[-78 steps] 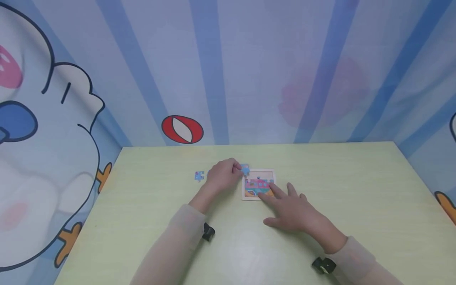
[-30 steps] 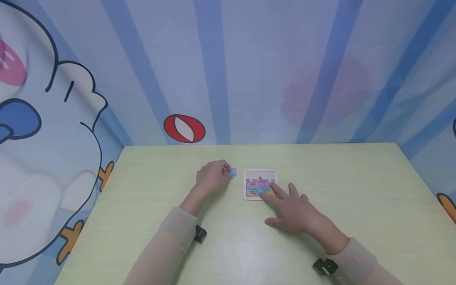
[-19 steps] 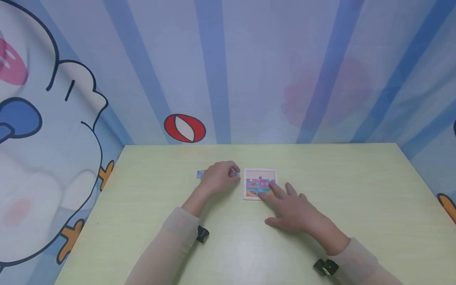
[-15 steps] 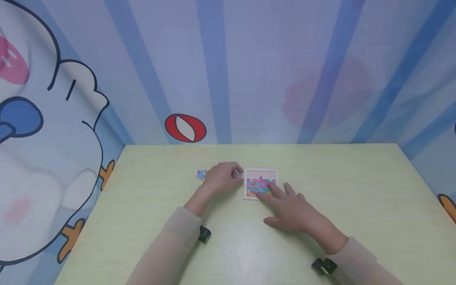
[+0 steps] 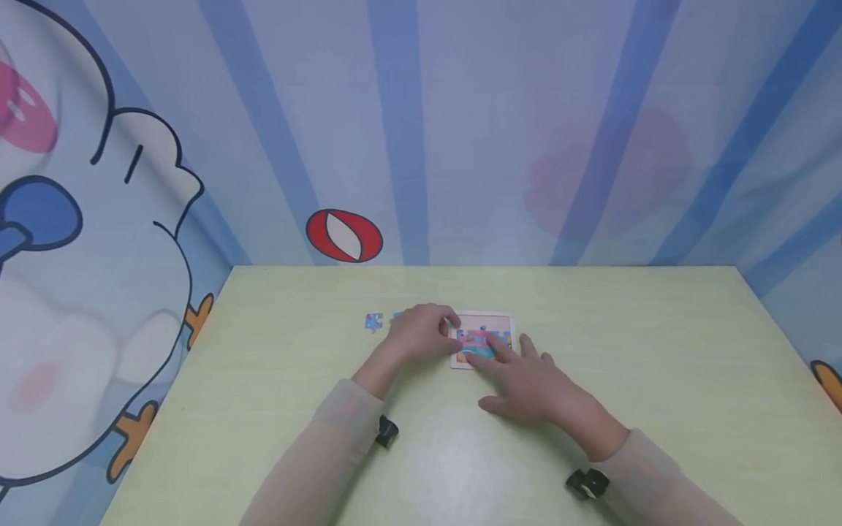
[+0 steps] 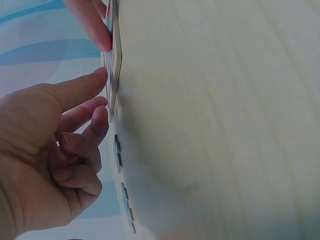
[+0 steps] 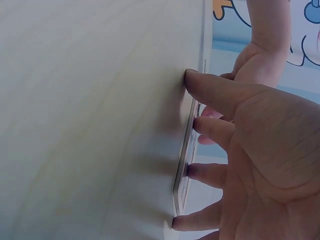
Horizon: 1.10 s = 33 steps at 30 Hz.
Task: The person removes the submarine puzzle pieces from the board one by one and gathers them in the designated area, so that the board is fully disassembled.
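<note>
Head view: left grip, apart, partly hides a loose piece; right grip, spread, touches the puzzle.

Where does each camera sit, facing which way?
Head: on the head, facing forward and down at table and puzzle; left hand, right hand and sleeves show.
Left wrist: on that wrist, looking low across the table at the puzzle's edge; left hand, right fingers show.
Right wrist: on that wrist, likewise low; right hand, left hand and forearm show.
Both wrist views share puzzle and hands.
</note>
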Available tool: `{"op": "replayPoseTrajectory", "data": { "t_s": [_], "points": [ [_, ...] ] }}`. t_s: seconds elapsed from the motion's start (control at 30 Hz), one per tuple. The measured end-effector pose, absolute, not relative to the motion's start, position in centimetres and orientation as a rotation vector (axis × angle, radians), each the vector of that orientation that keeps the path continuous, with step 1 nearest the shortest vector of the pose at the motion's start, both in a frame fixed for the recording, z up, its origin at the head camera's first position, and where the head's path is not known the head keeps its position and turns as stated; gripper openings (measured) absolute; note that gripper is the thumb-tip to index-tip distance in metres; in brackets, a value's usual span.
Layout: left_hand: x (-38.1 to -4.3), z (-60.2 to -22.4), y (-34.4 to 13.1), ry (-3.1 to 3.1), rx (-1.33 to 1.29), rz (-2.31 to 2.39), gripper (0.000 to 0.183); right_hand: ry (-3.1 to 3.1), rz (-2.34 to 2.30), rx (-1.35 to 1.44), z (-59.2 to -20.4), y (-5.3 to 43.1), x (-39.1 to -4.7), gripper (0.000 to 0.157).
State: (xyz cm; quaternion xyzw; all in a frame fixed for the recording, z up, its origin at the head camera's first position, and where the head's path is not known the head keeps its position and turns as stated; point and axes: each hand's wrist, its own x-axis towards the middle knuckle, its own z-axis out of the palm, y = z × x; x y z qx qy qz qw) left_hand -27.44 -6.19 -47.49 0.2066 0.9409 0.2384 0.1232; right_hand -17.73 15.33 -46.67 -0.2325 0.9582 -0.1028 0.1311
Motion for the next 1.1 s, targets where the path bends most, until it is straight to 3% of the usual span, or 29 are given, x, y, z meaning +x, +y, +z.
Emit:
{"op": "replayPoseTrajectory", "data": {
  "t_s": [0.87, 1.1],
  "points": [
    [-27.48, -47.57, -5.45, 2.750, 0.609, 0.699, 0.027, 2.772, -0.285, -0.669, -46.92, 15.32, -17.94, 0.073],
    [-27.22, -47.61, -5.24, 2.792, 0.588, 0.791, 0.013, 2.765, -0.299, -0.654, -46.95, 15.32, -17.94, 0.071]
  ]
}}
